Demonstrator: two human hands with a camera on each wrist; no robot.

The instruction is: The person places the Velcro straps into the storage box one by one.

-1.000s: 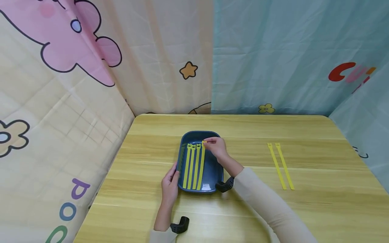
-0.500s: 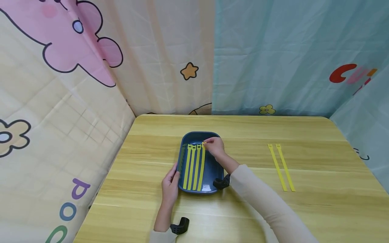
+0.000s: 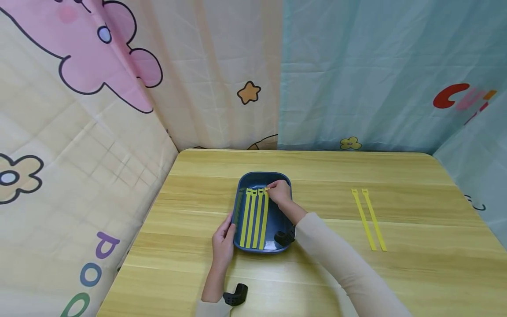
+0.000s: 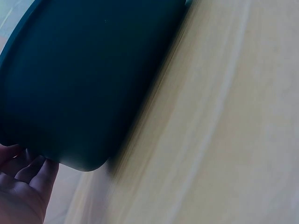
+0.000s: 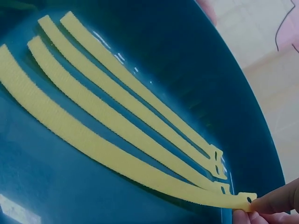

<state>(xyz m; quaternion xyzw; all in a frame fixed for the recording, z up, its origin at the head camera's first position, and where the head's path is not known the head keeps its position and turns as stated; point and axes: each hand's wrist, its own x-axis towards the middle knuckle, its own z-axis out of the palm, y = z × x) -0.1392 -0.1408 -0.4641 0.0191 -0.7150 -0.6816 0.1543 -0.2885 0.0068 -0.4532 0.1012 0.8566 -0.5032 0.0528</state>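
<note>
A dark blue tray [image 3: 282, 211] rests on the table, with several yellow hook-and-loop cable ties lying side by side inside. My right hand [image 3: 279, 192] pinches the slotted head of the rightmost cable tie [image 5: 107, 156] between thumb and fingers. The rest of that strip runs along the tray floor in the right wrist view. Left of it, the other cable ties [image 5: 124, 116] lie roughly parallel, heads toward the far end. My left hand [image 3: 223, 242] holds the tray's left side, its fingers [image 4: 44, 179] against the outer wall in the left wrist view.
Two more yellow cable ties [image 3: 368, 220] lie on the wooden table [image 3: 325, 171] to the right of the tray. Printed curtains [image 3: 214, 66] hang behind the table and at its sides. Each wrist carries a black camera mount [image 3: 236, 295].
My right hand has shifted slightly and lowered toward the tray floor, still pinching the rightmost cable tie, which now lies closer to the others. My left hand stays on the tray.
</note>
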